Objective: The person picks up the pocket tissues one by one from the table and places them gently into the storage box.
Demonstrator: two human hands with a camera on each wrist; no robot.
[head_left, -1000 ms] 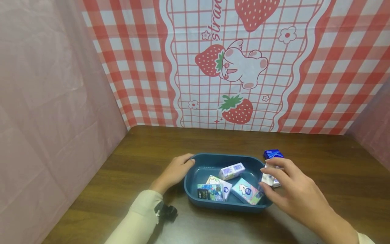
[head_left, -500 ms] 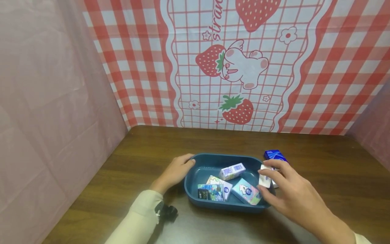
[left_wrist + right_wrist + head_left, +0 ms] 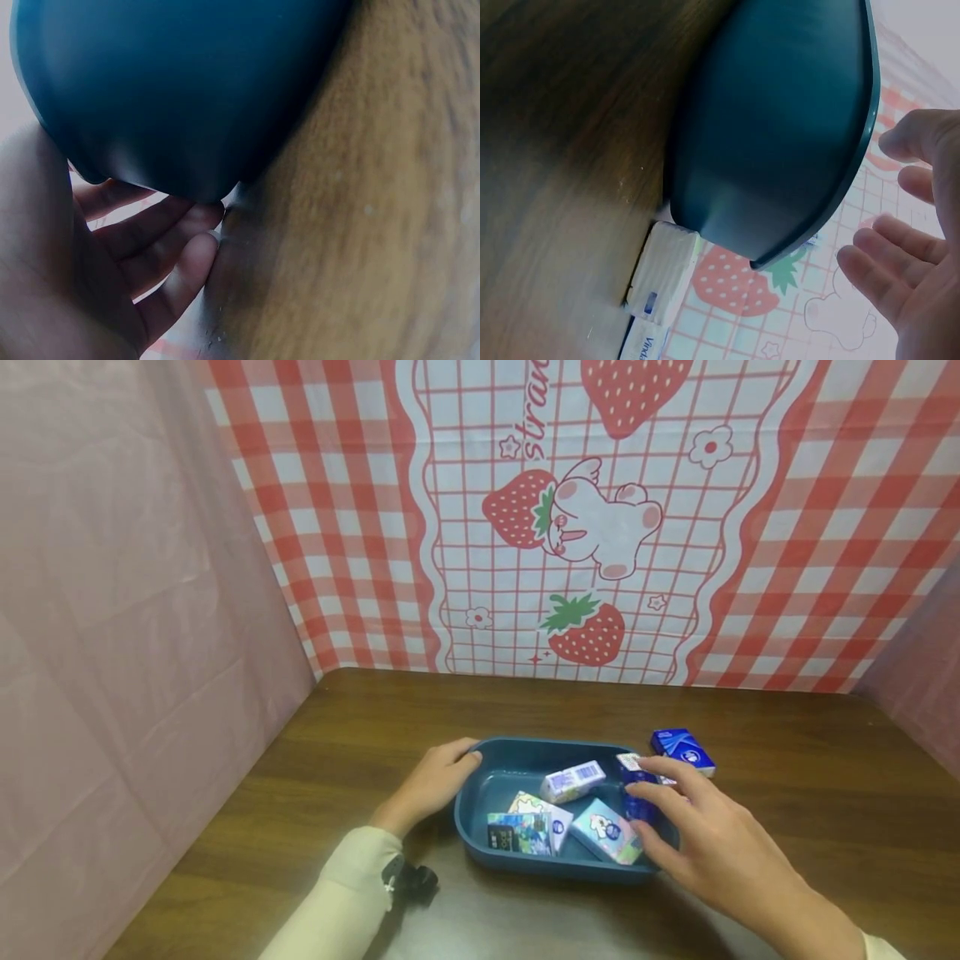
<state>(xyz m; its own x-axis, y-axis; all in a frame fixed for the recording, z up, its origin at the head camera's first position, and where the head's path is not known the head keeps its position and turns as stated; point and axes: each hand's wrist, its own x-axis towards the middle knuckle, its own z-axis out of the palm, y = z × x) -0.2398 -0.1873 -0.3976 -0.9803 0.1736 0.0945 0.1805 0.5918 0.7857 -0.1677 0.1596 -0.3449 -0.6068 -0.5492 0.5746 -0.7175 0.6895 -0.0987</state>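
A dark teal plastic basin (image 3: 555, 864) stands on the wooden table with several small tissue packs in it. At its left end my left hand (image 3: 427, 781) holds the rim, the fingers (image 3: 150, 232) against the outer wall. My right hand (image 3: 712, 822) hovers over the right end, fingers (image 3: 885, 262) spread apart with nothing between them. Just under those fingertips, inside the basin, a dark blue and white tissue pack (image 3: 640, 797) is partly covered. A light blue pack (image 3: 603, 831), a white and purple pack (image 3: 572, 782) and a dark-labelled floral pack (image 3: 517, 833) lie nearby.
Behind the right hand a blue tissue pack (image 3: 682, 750) lies on the table (image 3: 375, 710). The right wrist view shows a white pack (image 3: 664, 266) close beside the basin's outer wall. A red-and-white strawberry cloth (image 3: 360, 552) hangs at the back.
My right hand has moved left with a tissue pack from the basin's right edge to inside it, and its fingers have parted from the pack. My left hand has stayed in place.
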